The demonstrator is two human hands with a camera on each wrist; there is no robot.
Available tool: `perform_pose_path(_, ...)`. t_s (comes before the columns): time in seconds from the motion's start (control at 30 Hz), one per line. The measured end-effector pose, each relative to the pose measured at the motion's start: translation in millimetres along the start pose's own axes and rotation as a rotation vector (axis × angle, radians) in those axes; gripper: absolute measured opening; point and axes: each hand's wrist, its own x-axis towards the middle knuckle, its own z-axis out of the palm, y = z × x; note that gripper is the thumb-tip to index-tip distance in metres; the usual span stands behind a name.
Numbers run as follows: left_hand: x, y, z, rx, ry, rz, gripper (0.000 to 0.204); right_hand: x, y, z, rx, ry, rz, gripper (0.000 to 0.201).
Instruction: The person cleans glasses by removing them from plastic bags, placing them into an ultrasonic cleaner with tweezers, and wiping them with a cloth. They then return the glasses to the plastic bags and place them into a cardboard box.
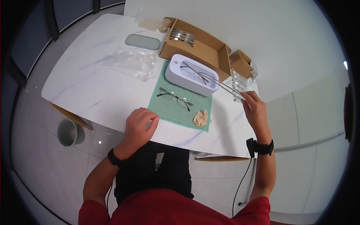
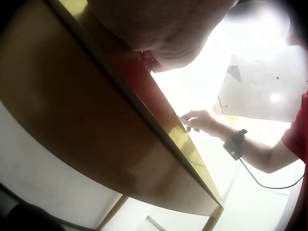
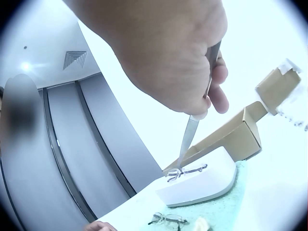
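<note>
My right hand holds long metal tweezers, pinched between thumb and fingers. Their tips reach to a pair of eyeglasses at the open basin of a white ultrasonic cleaner. In the right wrist view the tweezers slant down to these eyeglasses at the cleaner's top. A second pair of eyeglasses lies on the green cloth in front of the cleaner. My left hand rests at the table's front edge, fingers loosely bent, holding nothing.
A crumpled beige cloth lies on the green cloth's near right corner. Behind the cleaner is a cardboard tray with several eyeglasses. More eyeglasses sit right. Clear plastic bags and a grey lid lie left.
</note>
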Motion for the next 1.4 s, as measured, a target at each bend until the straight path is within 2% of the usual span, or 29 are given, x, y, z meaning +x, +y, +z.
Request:
perform_pose_path(0.23,-1,2,1,-0.002,0.014,-0.048,0.008,5,9,19,-0.093,-0.012,-0.052,0.023)
perform_pose_path(0.33,-3,1,4,0.007,0.014,-0.047,0.007,3,7,14,-0.148,-0.039,-0.049,0.024)
perform_pose_path(0.53,-3,-1,5,-0.008,0.002,-0.05,0.006,-4,-5,-2,-0.123,0.02,-0.028,0.027)
perform_pose_path(0.57,-3,-1,6,-0.015,0.004,-0.053,0.005,-9,-5,-8,-0.082,0.029,0.041,0.029)
perform_pose_path(0.6,-3,-1,5,-0.025,0.005,-0.057,0.005,-16,-4,-14,0.0,0.115,0.056,0.029)
perform_pose_path(0.67,-5,-4,5,-0.01,-0.001,-0.059,0.004,-32,0,-19,0.143,0.287,0.233,0.026)
perform_pose_path(0.77,-4,-4,9,-0.039,-0.001,-0.086,0.004,-65,22,12,0.293,0.456,0.507,0.024)
perform_pose_path(0.87,1,-4,6,-0.039,-0.05,-0.146,0.009,-89,31,65,0.195,0.37,0.523,0.025)
perform_pose_path(0.97,16,-2,0,0.045,-0.143,-0.143,0.018,-96,26,110,0.153,0.188,0.695,0.027)
perform_pose_path(1.07,41,-6,3,0.181,-0.251,-0.093,0.026,-95,20,133,0.13,0.09,0.699,0.029)
perform_pose_path(1.17,59,-25,15,0.307,-0.359,-0.05,0.028,-100,7,138,-0.028,0.287,0.484,0.032)
perform_pose_path(1.27,70,-46,30,0.4,-0.458,-0.046,0.028,-88,-46,115,0.079,0.366,0.313,0.033)
perform_pose_path(1.33,75,-51,34,0.433,-0.512,-0.048,0.027,-84,-81,106,0.32,0.233,0.388,0.032)
perform_pose_path(1.4,82,-50,32,0.445,-0.55,-0.042,0.024,-80,-100,106,0.354,0.183,0.363,0.03)
